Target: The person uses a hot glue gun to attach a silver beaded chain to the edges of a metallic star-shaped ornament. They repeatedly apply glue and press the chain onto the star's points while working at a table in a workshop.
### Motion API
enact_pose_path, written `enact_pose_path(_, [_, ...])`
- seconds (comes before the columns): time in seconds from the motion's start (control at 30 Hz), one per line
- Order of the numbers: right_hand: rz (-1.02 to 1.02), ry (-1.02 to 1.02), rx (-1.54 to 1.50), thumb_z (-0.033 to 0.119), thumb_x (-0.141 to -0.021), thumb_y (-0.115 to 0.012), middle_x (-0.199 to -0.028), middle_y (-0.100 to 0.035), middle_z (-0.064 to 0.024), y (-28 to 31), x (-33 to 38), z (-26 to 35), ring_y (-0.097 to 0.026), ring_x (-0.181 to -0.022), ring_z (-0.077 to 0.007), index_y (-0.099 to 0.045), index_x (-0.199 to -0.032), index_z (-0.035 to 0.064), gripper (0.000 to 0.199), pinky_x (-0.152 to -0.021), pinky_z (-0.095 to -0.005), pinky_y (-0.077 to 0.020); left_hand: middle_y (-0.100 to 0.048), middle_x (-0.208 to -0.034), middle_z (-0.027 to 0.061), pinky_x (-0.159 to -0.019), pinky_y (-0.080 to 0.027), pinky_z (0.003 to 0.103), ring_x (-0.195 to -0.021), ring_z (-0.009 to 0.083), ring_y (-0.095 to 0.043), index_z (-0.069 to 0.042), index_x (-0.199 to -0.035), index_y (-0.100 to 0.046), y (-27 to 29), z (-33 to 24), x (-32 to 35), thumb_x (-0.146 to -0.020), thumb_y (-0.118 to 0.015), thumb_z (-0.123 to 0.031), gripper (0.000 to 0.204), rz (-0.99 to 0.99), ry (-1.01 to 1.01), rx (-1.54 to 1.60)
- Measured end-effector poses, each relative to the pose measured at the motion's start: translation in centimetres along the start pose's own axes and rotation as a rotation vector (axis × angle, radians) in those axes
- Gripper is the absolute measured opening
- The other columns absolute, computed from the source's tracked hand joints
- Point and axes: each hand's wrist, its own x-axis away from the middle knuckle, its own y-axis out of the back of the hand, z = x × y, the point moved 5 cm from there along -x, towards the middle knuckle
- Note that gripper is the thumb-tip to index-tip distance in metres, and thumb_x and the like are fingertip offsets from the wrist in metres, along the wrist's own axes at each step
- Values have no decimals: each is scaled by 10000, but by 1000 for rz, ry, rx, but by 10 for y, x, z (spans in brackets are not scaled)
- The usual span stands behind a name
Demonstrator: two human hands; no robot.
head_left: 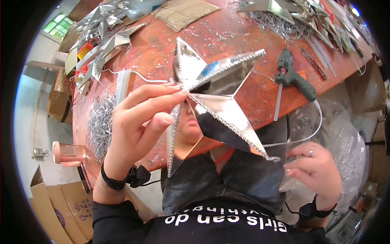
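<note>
My left hand point(142, 116) is closed on a shiny silver five-pointed star point(221, 116), pinching it near its raised centre. The star is tilted up over the table's front edge, its mirror faces catching reflections. Silver bead trim point(221, 118) runs along several of its ridges, and a short loose end sticks out past the lower right tip. Just right of that tip is my right hand point(313, 168), its fingers bent and apart, with nothing visible in them. A dark green glue gun point(298, 83) lies on the table beyond, a glue stick in its back.
The reddish table point(152, 57) carries silver stars point(109, 46) at the far left, more at the far right point(272, 10), a silver trim pile point(100, 126), clear glue sticks point(122, 87) and cardboard point(183, 14). A white cord point(319, 122) hangs beside a clear plastic bag point(345, 142).
</note>
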Motion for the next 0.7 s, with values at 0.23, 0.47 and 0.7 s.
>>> enact_pose_path(0.23, [-298, 257, 437, 101, -754, -688, -999, -644, -146, 56, -92, 67, -598, -971, -311, -631, -1035, 1, 304, -799, -377, -468, -677, -1037, 153, -886, -468, 332, -1012, 230, -630, 18, -1078, -675, 2, 9, -3, -983, -457, -277, 378, 70, 153, 185])
enact_pose_path(0.47, [315, 426, 627, 246, -800, -642, -866, -634, -141, 6, -191, 53, -608, -858, -336, -592, -998, 35, 293, -756, -429, -469, -665, -908, 63, -679, -484, 232, -779, 103, -629, -14, -1085, -526, 47, 69, 16, -952, -567, -256, 280, -473, 439, 490])
enact_pose_path(0.7, [17, 516, 809, 176, -749, -659, -828, -633, -113, 48, -215, 111, -623, -764, -325, -582, -953, 71, 242, -663, -389, -485, -582, -823, -7, -578, -421, 180, -669, 49, -532, -76, -925, -583, 162, 147, 140, -906, -633, -160, 100, -1280, 402, 521])
